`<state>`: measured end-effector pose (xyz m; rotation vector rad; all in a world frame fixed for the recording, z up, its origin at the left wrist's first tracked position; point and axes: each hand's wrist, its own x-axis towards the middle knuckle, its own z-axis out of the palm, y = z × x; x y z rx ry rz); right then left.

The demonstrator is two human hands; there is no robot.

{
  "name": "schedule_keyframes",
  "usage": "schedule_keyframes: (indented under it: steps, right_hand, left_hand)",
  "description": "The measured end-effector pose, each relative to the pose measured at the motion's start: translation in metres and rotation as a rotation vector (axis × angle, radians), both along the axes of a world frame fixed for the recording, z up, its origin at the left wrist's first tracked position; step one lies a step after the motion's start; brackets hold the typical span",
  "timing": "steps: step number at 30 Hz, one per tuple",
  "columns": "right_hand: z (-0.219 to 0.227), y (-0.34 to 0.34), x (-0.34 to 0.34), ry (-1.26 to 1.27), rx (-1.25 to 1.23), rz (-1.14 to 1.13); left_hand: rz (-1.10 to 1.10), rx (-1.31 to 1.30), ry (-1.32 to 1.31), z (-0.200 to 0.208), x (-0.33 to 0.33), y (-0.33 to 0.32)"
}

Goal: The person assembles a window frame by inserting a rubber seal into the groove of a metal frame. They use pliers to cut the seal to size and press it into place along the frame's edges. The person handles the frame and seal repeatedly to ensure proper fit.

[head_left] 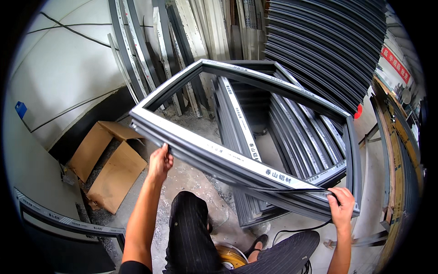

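Across both hands tilts a dark grey aluminium window frame (182,131) with white printed film on its face. My left hand (160,163) is closed on its lower edge near the left corner. At the lower right corner, my right hand (342,205) grips the frame, its thumb by a thin black strip (292,190). That strip runs along the near bar and hangs in a loop below the hand; its other end cannot be made out. Directly behind the held frame leans a stack of similar frames (237,114).
An open cardboard box (112,182) lies at the left. Long profiles (132,45) lean on the back wall, beside a tall stack of dark bars (324,45). Another frame (68,222) stands at lower left. A yellow spool (230,257) sits between my legs; a rack (392,150) is at right.
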<state>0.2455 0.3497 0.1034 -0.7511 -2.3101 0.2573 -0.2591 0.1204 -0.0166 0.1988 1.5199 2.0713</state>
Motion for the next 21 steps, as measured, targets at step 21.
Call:
schedule_keyframes:
  steps: [21]
  right_hand:
    - [0.043, -0.127, 0.12, -0.17, -0.186, -0.213]
  left_hand:
    - [-0.532, 0.223, -0.216, 0.012, 0.079, 0.083]
